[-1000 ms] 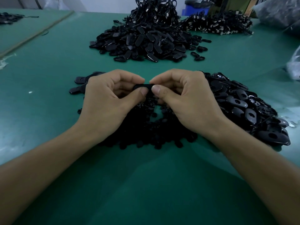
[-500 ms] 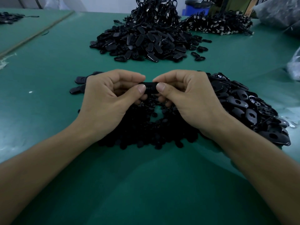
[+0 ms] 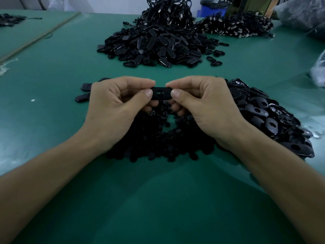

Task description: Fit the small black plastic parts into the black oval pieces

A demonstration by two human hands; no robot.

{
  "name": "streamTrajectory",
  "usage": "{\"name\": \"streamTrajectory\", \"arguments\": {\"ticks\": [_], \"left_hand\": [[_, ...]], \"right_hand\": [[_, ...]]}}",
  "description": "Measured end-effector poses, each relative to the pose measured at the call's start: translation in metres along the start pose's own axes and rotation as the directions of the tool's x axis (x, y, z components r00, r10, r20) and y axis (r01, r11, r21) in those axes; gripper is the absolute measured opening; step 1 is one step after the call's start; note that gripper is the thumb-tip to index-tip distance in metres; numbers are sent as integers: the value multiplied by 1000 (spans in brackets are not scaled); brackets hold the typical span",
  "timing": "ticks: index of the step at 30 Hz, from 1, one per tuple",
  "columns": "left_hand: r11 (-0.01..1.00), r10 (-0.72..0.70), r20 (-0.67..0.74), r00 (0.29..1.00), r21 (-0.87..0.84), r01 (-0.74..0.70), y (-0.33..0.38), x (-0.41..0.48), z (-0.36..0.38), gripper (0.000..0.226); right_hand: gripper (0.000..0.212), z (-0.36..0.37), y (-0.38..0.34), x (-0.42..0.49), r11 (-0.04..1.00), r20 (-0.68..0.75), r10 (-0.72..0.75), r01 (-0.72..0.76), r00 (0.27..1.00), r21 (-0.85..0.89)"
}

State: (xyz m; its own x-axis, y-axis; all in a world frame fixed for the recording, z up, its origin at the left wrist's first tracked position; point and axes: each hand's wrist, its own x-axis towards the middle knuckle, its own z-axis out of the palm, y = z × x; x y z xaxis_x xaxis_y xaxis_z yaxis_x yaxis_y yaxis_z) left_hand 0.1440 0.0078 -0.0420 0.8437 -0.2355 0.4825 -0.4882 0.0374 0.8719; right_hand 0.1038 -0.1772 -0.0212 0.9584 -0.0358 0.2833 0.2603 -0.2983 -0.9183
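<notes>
At the centre of the frame we see one black oval piece point(image 3: 161, 93) held level above the worktop point(image 3: 158, 199), its long axis running left to right. The left hand point(image 3: 112, 106) pinches its left end and the right hand point(image 3: 209, 106) its right end. On each hand the thumb and forefinger are clamped on the piece, while the other fingers point(image 3: 149, 107) curl beneath it. Something small shows in the piece's middle hole, but we cannot tell whether it is seated. Directly below the hands lies a low heap of small black parts point(image 3: 158, 138), its near edge ragged across the middle of the frame, and both wrists pass over it. Touching that heap on the right, a mound of oval pieces point(image 3: 272, 117) runs toward the right edge of the frame. Two loose ovals point(image 3: 85, 86) lie just beside the left hand's knuckles. A band of green worktop separates the hands from a far pile point(image 3: 154, 44) at upper centre, and a corded pile point(image 3: 235, 27) sits to its right, near a blue crate point(image 3: 211, 12). Green surface spreads wide at the left and across the lower frame around the forearms. A seam point(image 3: 40, 34) cuts diagonally through the upper left, and a clear plastic bag point(image 3: 319, 71) intrudes at the right edge.
</notes>
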Motion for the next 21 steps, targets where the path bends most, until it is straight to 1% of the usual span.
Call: {"name": "streamTrajectory", "arguments": {"ticks": [9,13,17,19,21], "left_hand": [[1000,-11,-9,1000,-22,11,1,0,-1,17],[1000,-2,-3,1000,-8,2,1,-1,0,16],[997,36,64,997,63,-40,3,-4,1,20],[990,73,71,995,114,-80,3,-5,2,15],[983,102,40,994,150,-106,4,-4,3,7]], "right_hand": [[20,0,0,0,999,7,-11,11,1000,44],[17,0,0,-2,1000,-12,-28,28,1000,-9],[19,2,-3,-2,995,-40,-85,83,996,-57],[22,3,-6,-3,991,-15,-114,113,993,-69],[24,4,-8,-4,989,26,-129,130,991,-66]]}}
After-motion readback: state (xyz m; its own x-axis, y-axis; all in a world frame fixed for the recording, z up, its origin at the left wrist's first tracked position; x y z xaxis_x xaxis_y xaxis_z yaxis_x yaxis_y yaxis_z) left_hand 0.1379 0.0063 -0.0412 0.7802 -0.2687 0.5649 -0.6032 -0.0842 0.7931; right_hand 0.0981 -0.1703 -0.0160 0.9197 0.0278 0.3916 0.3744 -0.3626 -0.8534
